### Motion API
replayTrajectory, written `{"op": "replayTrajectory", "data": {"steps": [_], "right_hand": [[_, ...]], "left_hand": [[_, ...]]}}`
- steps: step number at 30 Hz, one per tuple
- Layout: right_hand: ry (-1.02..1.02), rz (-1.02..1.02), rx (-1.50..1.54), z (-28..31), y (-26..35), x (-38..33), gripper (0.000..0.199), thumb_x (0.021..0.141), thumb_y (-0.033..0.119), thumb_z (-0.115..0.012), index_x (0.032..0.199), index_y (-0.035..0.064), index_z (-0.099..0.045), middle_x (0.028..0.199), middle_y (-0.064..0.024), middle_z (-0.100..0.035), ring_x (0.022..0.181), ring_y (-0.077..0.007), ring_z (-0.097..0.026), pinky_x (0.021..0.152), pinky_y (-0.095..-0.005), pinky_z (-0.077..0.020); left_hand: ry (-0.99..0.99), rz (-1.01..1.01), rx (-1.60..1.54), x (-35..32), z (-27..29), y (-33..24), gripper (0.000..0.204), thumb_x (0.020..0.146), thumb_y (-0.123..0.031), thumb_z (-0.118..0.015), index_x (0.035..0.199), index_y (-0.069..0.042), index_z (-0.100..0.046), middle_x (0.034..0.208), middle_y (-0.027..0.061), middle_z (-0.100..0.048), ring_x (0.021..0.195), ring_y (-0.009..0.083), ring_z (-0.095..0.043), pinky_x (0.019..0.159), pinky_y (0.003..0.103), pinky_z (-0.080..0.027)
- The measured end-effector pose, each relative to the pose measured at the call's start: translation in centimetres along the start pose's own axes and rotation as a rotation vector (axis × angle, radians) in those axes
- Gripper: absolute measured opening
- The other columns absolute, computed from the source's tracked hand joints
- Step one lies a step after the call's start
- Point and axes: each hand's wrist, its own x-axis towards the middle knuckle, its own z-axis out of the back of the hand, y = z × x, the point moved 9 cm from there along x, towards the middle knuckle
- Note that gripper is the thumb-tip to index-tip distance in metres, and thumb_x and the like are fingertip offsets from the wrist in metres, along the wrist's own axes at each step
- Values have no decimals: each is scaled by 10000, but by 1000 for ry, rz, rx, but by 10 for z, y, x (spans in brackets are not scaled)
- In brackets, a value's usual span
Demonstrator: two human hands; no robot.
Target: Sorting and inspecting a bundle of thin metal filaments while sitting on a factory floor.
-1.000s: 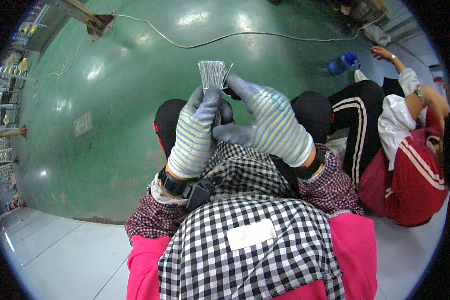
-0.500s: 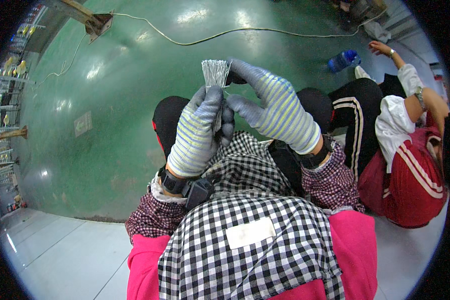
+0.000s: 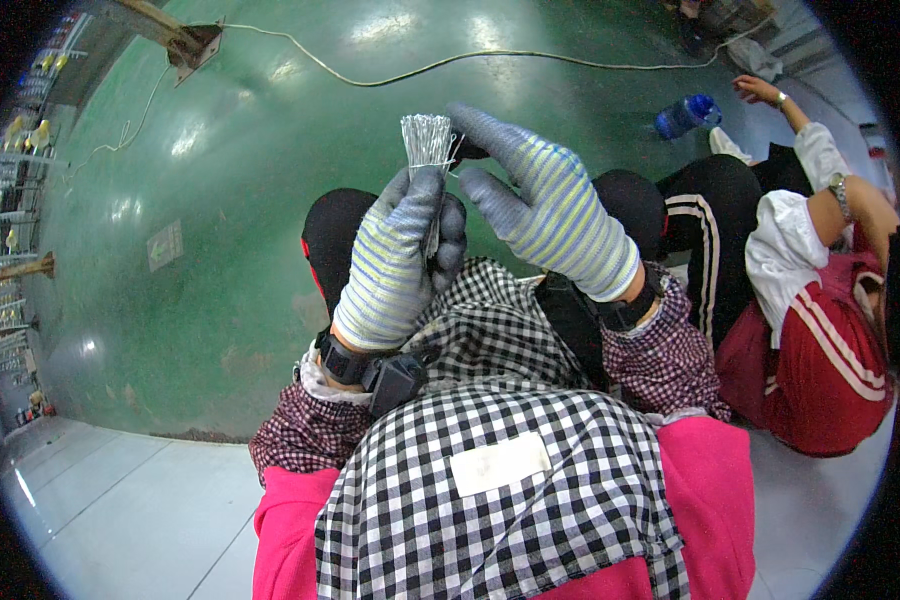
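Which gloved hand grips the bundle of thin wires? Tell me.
The left hand: its fingers wrap the wire bundle from below. The right hand only touches the bundle's top with its fingertips.

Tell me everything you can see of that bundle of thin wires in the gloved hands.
The wire bundle is a tight sheaf of thin, silvery, metal-looking strands, standing roughly upright with its cut ends fanned slightly at the top. The left hand clasps its lower part, hiding it. The right hand has its fingertips at the bundle's upper right side.
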Motion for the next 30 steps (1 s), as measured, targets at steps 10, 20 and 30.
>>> {"op": "replayTrajectory", "data": {"steps": [10,20,30], "right_hand": [[-70,-139,232,-6,-13,-5,419,907,158,-608,1276,-28,-543,1152,-249,-640,1074,-372,-637,903,-400,-507],[-78,-197,280,-10,-15,3,372,893,179,-662,1195,-33,-612,1083,-203,-683,983,-282,-683,852,-345,-527],[189,-420,970,-33,-33,21,382,938,211,-643,1267,20,-606,1101,-80,-698,989,-137,-645,877,-286,-509]], "left_hand": [[82,-18,-71,0,0,-2,340,982,-416,-557,1177,-139,-527,722,-45,-504,512,38,-443,432,177,-345],[32,-9,-109,-1,1,-2,337,982,-396,-566,1199,-139,-542,728,-47,-502,525,37,-429,452,173,-338],[200,74,19,-10,-20,-1,323,977,-436,-550,1120,-146,-537,667,-66,-423,472,38,-338,404,187,-269]]}}
